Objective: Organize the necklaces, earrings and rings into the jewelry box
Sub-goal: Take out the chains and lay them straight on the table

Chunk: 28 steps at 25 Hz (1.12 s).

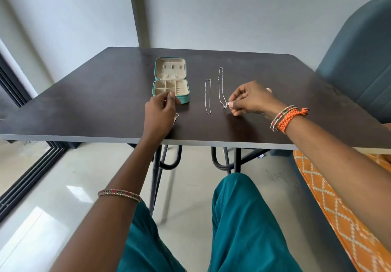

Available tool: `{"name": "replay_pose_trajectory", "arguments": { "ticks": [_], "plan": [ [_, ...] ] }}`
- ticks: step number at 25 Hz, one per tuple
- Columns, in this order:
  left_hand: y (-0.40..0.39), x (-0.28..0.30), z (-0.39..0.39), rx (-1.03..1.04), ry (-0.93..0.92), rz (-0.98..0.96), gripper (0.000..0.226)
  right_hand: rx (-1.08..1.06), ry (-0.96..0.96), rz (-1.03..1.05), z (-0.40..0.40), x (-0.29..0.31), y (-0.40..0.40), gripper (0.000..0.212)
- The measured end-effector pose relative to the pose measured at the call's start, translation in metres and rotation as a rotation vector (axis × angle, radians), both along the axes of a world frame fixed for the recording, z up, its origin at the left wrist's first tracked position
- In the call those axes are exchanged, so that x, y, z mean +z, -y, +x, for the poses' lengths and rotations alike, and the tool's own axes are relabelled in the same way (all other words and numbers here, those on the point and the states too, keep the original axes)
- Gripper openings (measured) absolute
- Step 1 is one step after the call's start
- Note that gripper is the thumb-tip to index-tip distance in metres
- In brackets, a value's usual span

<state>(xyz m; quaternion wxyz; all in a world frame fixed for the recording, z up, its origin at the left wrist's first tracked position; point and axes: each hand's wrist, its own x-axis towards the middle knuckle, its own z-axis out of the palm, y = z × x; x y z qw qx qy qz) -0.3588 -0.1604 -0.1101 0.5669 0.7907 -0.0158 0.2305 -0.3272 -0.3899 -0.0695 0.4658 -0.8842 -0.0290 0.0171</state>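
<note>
Jewelry box [171,81] lies open on the dark table [84,93], lid folded back, just beyond the fingertips of the left hand [161,112]. Its lower tray shows several compartments; none can be confirmed as filled, and the detail inside is too small to read with certainty. The lid's hooks appear bare.

Left hand: fingers curled, thumb and forefinger closed in a pinch. A thin chain [175,119] trails out from beneath the palm on its right side, so this hand appears to hold one necklace, though the pinch point itself is hidden.

Right hand [249,100]: fingers bent, thumb and fingertips pinching the near end of the long necklace [220,87], close to its small pendant. The rest of that chain lies stretched on the table, running away from the fingers.

Between the two hands, the short necklace [208,97] lies straight, untouched, apart from both.

A small pale object shows just past the right hand's knuckles; it cannot be identified. No earrings or rings are plainly visible.

Assessment: early stage. Box is opened and ready; three necklaces remain outside it, two in hand. Stowing of all necklaces, and of any earrings and rings, appears still outstanding.
</note>
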Motion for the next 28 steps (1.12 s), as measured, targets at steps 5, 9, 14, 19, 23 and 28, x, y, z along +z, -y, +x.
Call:
{"name": "replay_pose_trajectory", "arguments": {
  "ticks": [5, 9, 14, 19, 23, 28],
  "plan": [
    [0.001, 0.003, -0.001, 0.011, -0.007, 0.005, 0.034, -0.11, 0.136, -0.225, -0.014, -0.013, -0.003, 0.015],
    [0.0, 0.001, 0.002, 0.012, -0.001, 0.025, 0.035, -0.188, 0.227, -0.291, -0.018, -0.024, -0.005, 0.002],
    [-0.001, -0.001, 0.005, 0.026, -0.009, 0.031, 0.036, -0.082, 0.254, -0.277, -0.025, -0.028, -0.006, 0.004],
    [0.0, 0.0, 0.004, 0.035, -0.006, 0.034, 0.036, -0.202, 0.256, -0.197, -0.024, -0.031, 0.001, 0.012],
    [0.0, 0.002, 0.002, 0.029, -0.014, 0.01, 0.036, -0.216, 0.247, -0.293, -0.024, -0.032, -0.011, 0.015],
    [0.001, 0.002, 0.0, 0.019, -0.012, -0.009, 0.036, -0.226, 0.3, -0.378, -0.026, -0.033, -0.018, 0.011]
  ]
}}
